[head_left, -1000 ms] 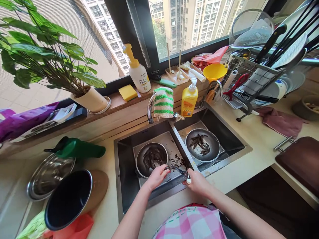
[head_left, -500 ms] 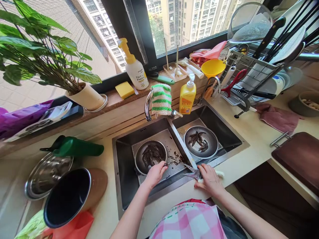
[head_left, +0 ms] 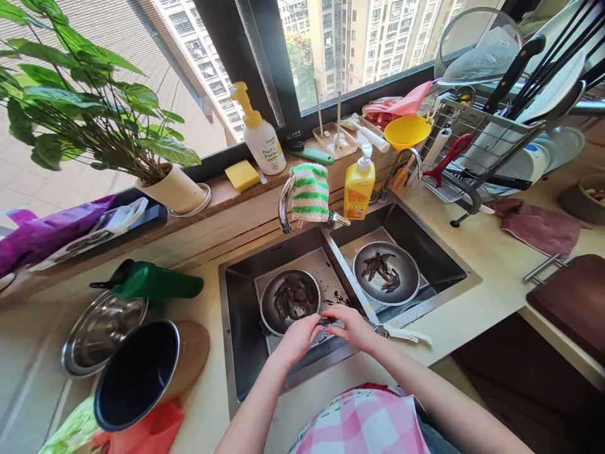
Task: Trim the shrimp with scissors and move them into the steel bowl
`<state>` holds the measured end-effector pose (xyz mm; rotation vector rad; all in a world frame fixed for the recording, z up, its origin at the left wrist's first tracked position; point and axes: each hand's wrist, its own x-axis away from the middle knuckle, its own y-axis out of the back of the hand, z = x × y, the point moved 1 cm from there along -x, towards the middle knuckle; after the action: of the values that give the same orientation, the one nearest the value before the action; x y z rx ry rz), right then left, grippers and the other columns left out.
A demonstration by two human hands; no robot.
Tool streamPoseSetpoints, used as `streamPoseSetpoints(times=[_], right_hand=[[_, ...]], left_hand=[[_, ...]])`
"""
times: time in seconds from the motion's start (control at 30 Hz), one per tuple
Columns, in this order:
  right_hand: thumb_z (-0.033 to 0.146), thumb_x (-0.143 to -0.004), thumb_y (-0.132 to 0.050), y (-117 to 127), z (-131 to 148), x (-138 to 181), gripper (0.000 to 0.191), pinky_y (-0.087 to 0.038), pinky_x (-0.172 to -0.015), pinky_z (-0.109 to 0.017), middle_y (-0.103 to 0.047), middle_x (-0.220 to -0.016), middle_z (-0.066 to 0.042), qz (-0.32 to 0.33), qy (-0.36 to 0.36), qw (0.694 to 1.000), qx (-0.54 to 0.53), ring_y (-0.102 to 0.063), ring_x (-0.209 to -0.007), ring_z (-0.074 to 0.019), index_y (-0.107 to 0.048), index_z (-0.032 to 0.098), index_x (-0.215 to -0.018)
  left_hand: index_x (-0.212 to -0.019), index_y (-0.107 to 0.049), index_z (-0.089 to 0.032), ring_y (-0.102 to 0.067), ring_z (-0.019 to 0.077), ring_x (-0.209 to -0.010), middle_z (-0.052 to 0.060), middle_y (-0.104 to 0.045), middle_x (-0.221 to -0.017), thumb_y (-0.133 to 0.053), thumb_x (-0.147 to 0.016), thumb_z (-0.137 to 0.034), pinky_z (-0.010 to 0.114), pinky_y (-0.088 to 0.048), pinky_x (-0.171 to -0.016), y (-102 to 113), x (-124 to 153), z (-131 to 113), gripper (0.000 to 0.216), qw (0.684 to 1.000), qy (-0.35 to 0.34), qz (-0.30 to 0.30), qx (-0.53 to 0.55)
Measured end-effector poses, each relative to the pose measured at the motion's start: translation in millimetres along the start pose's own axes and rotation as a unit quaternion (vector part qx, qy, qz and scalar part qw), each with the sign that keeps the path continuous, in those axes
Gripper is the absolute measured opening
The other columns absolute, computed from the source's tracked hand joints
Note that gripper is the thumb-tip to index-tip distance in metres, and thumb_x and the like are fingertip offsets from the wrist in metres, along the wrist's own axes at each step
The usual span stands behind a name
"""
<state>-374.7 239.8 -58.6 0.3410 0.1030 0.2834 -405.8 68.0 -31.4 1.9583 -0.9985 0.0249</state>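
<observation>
"Shrimp (head_left: 327, 321), one, in hand: blackish brown, slender, partly covered by fingers. Location: above the near part of the left basin (head_left: 239, 334)."

"Holding?"

"Left hand (head_left: 300, 334): thumb and fingers pinching its left end. Right hand (head_left: 353, 328): thumb and fingers curved about the right end; whether they grip it, I cannot tell."

"Others of the kind?"

"One dense heap (head_left: 293, 297) in the left bowl (head_left: 268, 302), bodies overlapping, nearly black. One smaller group (head_left: 378, 268) in the right bowl (head_left: 406, 274), strewn and curled, with the bowl's bottom showing around it (single pieces are hard to count in either)."

"Edges?"

"Left bowl's rim: just beyond the left hand. Basin's near rim: below the forearms. Divider (head_left: 347, 271): just right of the right hand. Scissors (head_left: 409, 333): pale handles to the right of the right wrist, at the near edge of the sink, blades mostly hidden."

"Open room?"

"Left basin: a patch of floor on the far right, dark scraps (head_left: 341, 297) toward its near end; a narrow strip left of the bowl. Right basin (head_left: 437, 258): floor on the far side of its bowl."
</observation>
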Motion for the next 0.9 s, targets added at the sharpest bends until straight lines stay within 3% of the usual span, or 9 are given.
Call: streamPoseSetpoints(times=[0.13,0.37,0.67,0.9], right_hand=[[0.026,-0.073,-0.062,-7.5,-3.8,-7.5,0.021,-0.046,-0.071,-0.026,-0.067,-0.084,-0.004,0.007,-0.046,0.998,-0.042,-0.060,-0.079,-0.0160,-0.067,0.020,-0.092],[0.031,-0.069,-0.064,-13.5,-15.4,-6.9,0.022,-0.047,-0.070,-0.027,-0.068,-0.080,-0.004,-0.006,-0.136,0.981,-0.137,-0.061,-0.075,-0.0171,-0.070,0.019,-0.086],[0.034,-0.065,-0.066,-22.9,-26.1,-9.4,0.022,-0.047,-0.068,-0.027,-0.068,-0.076,-0.003,-0.011,-0.165,0.955,-0.247,-0.060,-0.070,-0.0154,-0.070,0.017,-0.079],[0.033,-0.062,-0.068,-28.7,-28.9,-9.6,0.020,-0.047,-0.067,-0.028,-0.067,-0.067,-0.001,-0.020,-0.196,0.917,-0.346,-0.060,-0.064,-0.0139,-0.068,0.017,-0.072]], left_hand=[[-0.083,-0.052,-0.019,-0.051,0.0154,-0.069,0.003,-0.058,-0.079,-0.030,-0.088,-0.033,0.024,-0.037,-0.063,3.1,3.5,-1.9,0.026,1.000,0.007,-0.003,0.010],[-0.085,-0.049,-0.019,-0.051,0.0148,-0.068,0.003,-0.057,-0.079,-0.027,-0.089,-0.033,0.025,-0.037,-0.063,4.0,3.4,-4.2,0.027,0.999,0.007,0.011,0.029],[-0.085,-0.047,-0.018,-0.050,0.0148,-0.066,0.004,-0.056,-0.078,-0.025,-0.089,-0.032,0.026,-0.036,-0.062,-1.1,0.3,-1.7,0.027,0.999,0.023,0.028,0.032],[-0.085,-0.046,-0.018,-0.052,0.0150,-0.067,0.005,-0.058,-0.079,-0.026,-0.089,-0.031,0.025,-0.036,-0.061,-4.8,-0.7,0.7,0.024,0.997,0.043,0.043,0.040]])
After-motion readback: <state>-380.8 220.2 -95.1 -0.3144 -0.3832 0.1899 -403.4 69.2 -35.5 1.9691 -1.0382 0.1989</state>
